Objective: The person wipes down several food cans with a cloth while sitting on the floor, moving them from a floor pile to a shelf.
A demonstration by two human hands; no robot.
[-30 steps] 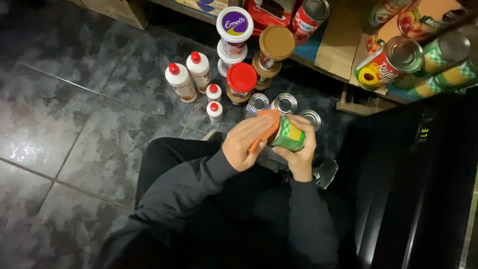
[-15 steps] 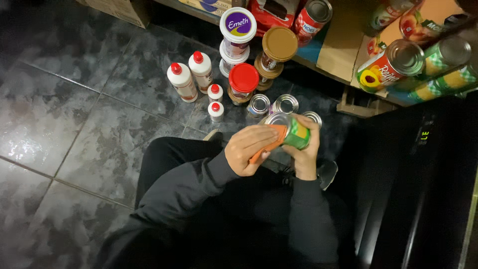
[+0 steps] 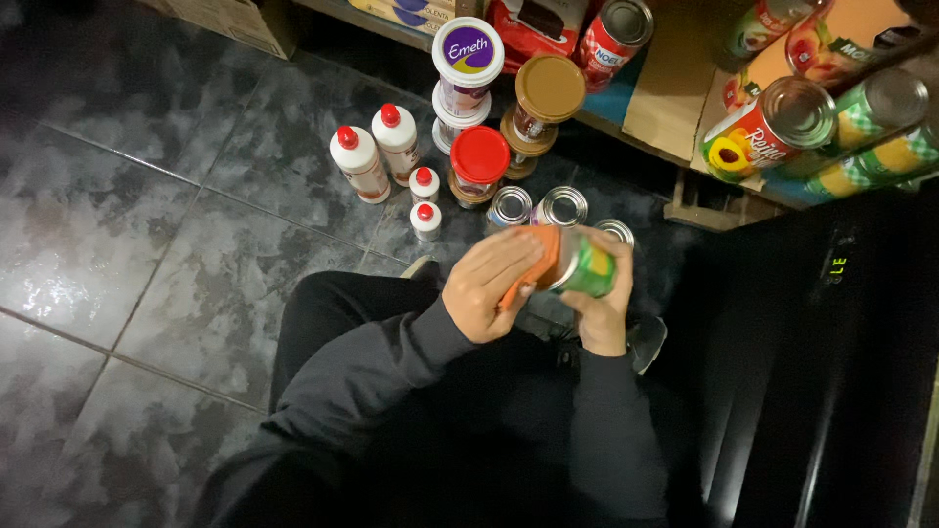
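Green can (image 3: 590, 270) lies between both hands' fingers (image 3: 509, 256), orange cloth (image 3: 538, 262) against it.

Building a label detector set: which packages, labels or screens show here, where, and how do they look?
Green-labelled metal can: held in both hands, left hand pressing an orange cloth on it, right hand beneath.
White tub with purple round lid: stacked, top centre.
Red-lidded glass jar: on the floor.
Two white red-capped bottles: floor, left.
Red-labelled can: lying on the shelf, right.
Small lit display: dark panel, right.
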